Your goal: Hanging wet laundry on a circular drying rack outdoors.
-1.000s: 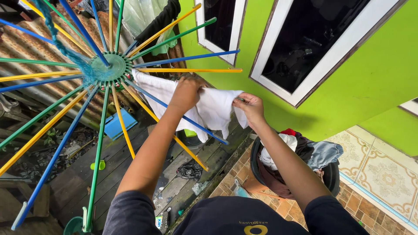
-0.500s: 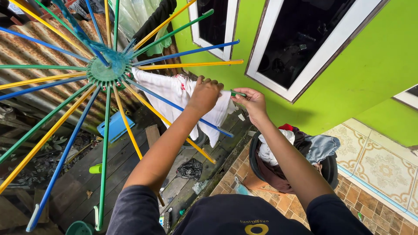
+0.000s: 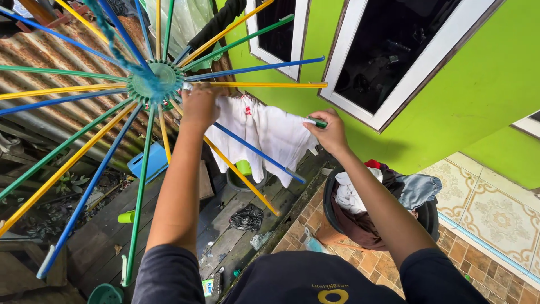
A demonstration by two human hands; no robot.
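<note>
White cloth (image 3: 270,135), damp-looking, hangs over the spokes of a round drying rack (image 3: 154,81) with green, blue and yellow rods fanning out from a green hub. My left hand (image 3: 199,106) is up near the hub, fingers closed on the top edge of the cloth, pinching it against a yellow rod. My right hand (image 3: 332,132) is closed on the other top corner of the cloth, and a green peg (image 3: 318,121) sticks out between the fingers; whether the peg already bites the cloth I cannot tell. The cloth is spread between both hands, its lower hem hanging loose past a blue rod (image 3: 259,152) that crosses in front of it.

Step in hand, as I judge it: spreading the cloth flat along the rod and fixing it. The next move probably calls for clipping the right corner with the peg while the left hand keeps the edge taut, so the cloth does not slide off the thin rod.

Below my right arm sits a black basket (image 3: 430,217) full of more laundry, white, red and denim pieces. Bright green wall (image 3: 450,118) with white-framed windows stands behind. Below the rack are dark wooden planks (image 3: 222,222), a blue tub (image 3: 143,163) and a rusty corrugated roof (image 3: 62,67).
</note>
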